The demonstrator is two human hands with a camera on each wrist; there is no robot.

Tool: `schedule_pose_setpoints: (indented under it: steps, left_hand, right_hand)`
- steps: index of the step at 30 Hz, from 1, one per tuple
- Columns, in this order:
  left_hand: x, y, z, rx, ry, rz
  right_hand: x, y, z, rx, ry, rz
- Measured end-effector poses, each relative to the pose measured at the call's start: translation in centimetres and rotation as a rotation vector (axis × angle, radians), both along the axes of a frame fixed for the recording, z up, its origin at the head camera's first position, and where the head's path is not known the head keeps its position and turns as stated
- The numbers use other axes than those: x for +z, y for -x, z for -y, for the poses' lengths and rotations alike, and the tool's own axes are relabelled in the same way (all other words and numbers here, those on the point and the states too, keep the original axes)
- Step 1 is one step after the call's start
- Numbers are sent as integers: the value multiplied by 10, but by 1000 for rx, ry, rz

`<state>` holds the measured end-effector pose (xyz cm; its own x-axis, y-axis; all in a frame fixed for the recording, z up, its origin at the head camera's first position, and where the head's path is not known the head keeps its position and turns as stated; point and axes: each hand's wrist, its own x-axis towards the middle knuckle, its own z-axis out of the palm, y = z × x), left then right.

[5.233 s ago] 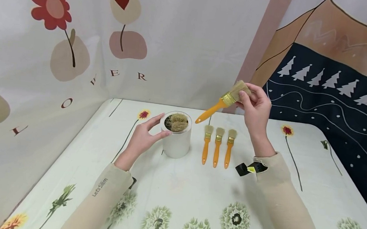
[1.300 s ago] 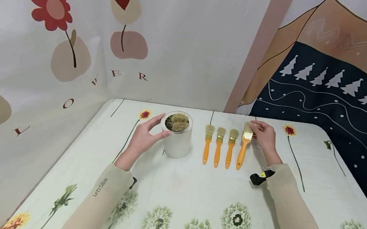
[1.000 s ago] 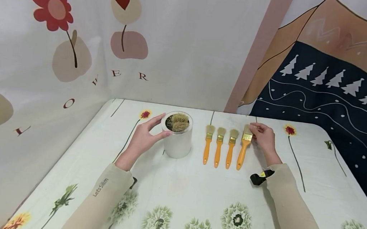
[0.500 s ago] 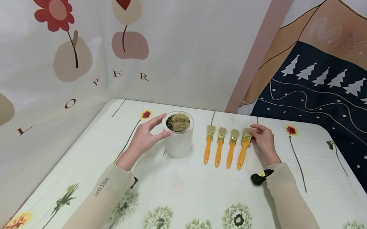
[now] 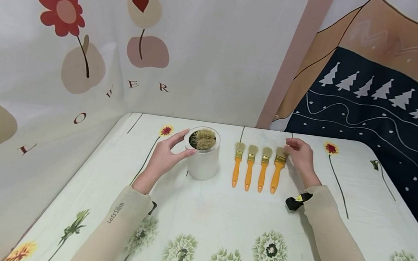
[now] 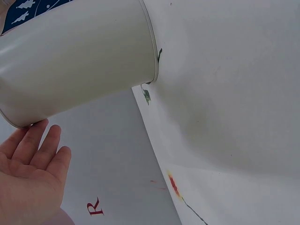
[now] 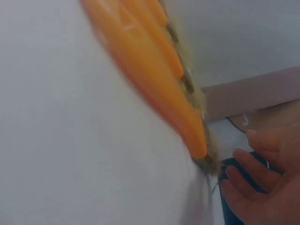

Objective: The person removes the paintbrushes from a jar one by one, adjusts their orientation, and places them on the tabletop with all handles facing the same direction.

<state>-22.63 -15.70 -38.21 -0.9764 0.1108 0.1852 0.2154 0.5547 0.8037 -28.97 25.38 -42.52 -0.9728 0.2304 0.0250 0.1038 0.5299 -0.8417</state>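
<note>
A white cylindrical pot (image 5: 203,165) stands upright on the table, with tan bristles (image 5: 205,136) showing inside its dark mouth. My left hand (image 5: 164,155) holds its rim from the left, thumb at the near side and index finger at the far side. In the left wrist view, fingertips (image 6: 43,125) touch the pot's rim. Three narrow paintbrushes with orange handles lie in a row to the right of the pot, the middle paintbrush (image 5: 249,170) among them. A wider paintbrush (image 5: 277,168) ends the row. Beside its bristles is my right hand (image 5: 300,157), fingers loosely bent, apart from the brush and holding nothing.
A white cloth with printed flowers covers the table (image 5: 210,212). Printed cloth walls (image 5: 206,64) rise behind and to the left, and a dark-blue tree pattern (image 5: 362,105) hangs at the right. Black wrist cameras sit at both cuffs.
My right hand has laid the wide paintbrush down at the row's right end, slid it toward me into line and let go of it. The left hand has stayed at the pot.
</note>
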Motion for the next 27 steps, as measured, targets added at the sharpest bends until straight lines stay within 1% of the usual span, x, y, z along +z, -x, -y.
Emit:
schedule_pose_setpoints:
  steps: [4,11,18,27]
  left_hand:
    - [-1,1,0,1,0,1]
    - [1,-1,0,-3,2,1]
    - [1,0,1,-1,4,8]
    - [0,0,0,-4,6,2]
  right_hand:
    - [8,-1,5,22,-11,-44]
    - [26,-3,22,70,9,-97]
    - [45,-9,44,153,57,-162]
    - [61,-16,74,269,109,-229]
